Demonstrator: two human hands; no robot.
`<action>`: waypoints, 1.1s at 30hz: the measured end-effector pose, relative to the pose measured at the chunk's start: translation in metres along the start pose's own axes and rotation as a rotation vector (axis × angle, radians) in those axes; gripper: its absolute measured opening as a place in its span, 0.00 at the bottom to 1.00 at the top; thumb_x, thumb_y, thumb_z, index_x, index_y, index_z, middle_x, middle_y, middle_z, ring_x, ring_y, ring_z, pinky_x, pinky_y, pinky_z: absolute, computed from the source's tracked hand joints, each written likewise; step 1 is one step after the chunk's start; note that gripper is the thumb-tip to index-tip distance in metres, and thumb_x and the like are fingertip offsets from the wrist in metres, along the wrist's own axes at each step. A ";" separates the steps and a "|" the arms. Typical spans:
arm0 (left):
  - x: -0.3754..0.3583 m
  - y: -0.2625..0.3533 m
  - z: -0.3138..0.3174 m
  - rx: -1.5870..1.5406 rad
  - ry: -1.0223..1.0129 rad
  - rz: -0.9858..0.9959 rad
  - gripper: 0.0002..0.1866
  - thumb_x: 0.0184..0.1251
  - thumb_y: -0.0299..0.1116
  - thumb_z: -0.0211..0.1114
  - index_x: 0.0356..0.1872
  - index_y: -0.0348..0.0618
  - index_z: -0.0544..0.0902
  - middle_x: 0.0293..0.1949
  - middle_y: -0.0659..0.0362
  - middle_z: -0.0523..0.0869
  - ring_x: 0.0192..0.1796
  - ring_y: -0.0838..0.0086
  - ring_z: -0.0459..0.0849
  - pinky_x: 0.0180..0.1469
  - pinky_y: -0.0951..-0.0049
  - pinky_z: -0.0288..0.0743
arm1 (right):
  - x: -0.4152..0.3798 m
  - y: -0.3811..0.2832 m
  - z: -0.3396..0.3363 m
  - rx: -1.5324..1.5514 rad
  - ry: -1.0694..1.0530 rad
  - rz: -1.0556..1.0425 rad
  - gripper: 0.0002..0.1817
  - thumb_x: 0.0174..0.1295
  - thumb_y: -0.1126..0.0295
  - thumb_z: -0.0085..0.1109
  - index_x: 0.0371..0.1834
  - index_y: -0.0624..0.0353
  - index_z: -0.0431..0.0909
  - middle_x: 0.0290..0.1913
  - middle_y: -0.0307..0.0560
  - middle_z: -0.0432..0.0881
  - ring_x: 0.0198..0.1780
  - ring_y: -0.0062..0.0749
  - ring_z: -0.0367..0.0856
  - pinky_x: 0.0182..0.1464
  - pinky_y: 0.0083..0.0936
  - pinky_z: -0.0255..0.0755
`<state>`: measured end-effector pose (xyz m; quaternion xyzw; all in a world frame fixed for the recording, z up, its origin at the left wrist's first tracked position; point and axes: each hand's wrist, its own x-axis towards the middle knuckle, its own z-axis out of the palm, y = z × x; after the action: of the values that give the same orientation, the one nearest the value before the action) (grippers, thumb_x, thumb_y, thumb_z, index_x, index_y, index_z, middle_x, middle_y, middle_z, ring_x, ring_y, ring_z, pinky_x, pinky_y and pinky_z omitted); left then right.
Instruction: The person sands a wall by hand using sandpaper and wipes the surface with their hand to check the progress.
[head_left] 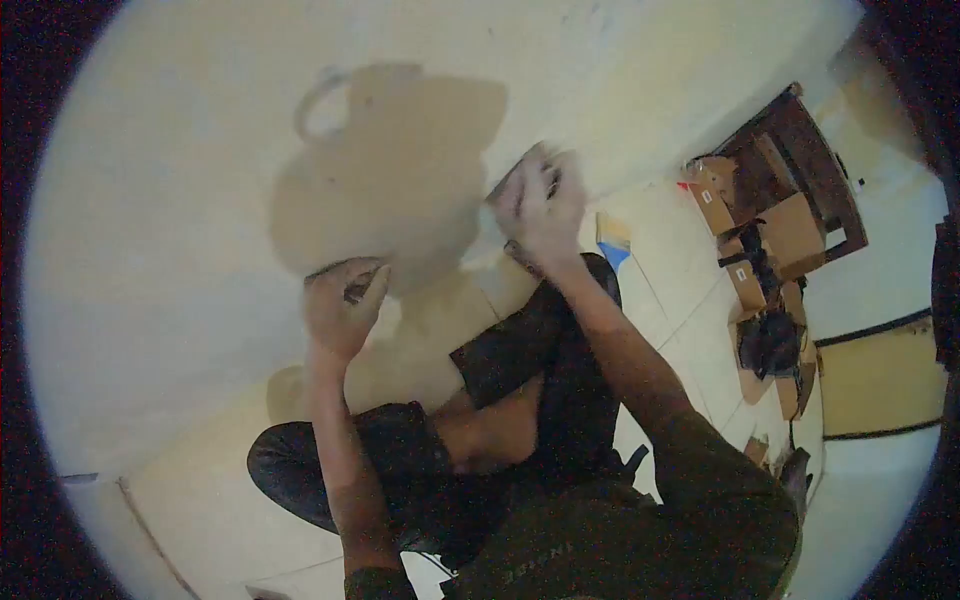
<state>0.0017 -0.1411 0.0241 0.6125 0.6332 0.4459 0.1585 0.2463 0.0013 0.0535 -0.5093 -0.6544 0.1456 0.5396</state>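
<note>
My left hand (345, 305) is held close to a pale, patchy wall (180, 170), its fingers curled toward the thumb. Anything inside that grip is too dark to make out. Higher and to the right, my right hand (545, 210) is also near the wall, fingers bent and somewhat blurred; what it holds, if anything, is unclear. Shadows of the head and hands fall on the wall between and above them. A brush (613, 240) with pale yellow bristles and a blue part lies on the floor beside the right knee.
My crossed legs (500, 430) in dark trousers are below the hands. Light floor tiles (665, 290) extend to the right. Farther right are open cardboard boxes (795, 235) with dark items, a brown wooden frame (835, 180) and a yellowish panel (880, 380).
</note>
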 end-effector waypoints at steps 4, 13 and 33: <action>-0.002 -0.003 0.003 -0.024 0.017 -0.008 0.10 0.68 0.35 0.74 0.41 0.39 0.93 0.35 0.51 0.94 0.33 0.68 0.93 0.40 0.71 0.85 | -0.006 0.019 0.007 -0.051 -0.054 -0.102 0.15 0.76 0.63 0.60 0.35 0.61 0.70 0.29 0.47 0.75 0.31 0.34 0.75 0.37 0.34 0.72; 0.001 0.005 0.002 0.022 0.037 -0.053 0.08 0.68 0.33 0.75 0.41 0.39 0.93 0.35 0.51 0.94 0.34 0.67 0.94 0.40 0.71 0.86 | -0.016 0.022 0.016 -0.017 -0.111 -0.133 0.13 0.76 0.60 0.59 0.39 0.59 0.76 0.31 0.53 0.81 0.31 0.45 0.82 0.37 0.41 0.73; 0.003 -0.006 0.011 0.025 0.024 -0.040 0.09 0.66 0.36 0.76 0.39 0.42 0.93 0.34 0.51 0.94 0.33 0.66 0.94 0.39 0.70 0.86 | 0.016 0.024 0.008 -0.179 0.057 -0.197 0.12 0.73 0.62 0.60 0.42 0.62 0.78 0.31 0.57 0.82 0.31 0.50 0.82 0.36 0.43 0.74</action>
<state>0.0056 -0.1333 0.0147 0.5962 0.6529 0.4417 0.1521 0.2536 0.0276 0.0416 -0.4927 -0.6961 0.0184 0.5219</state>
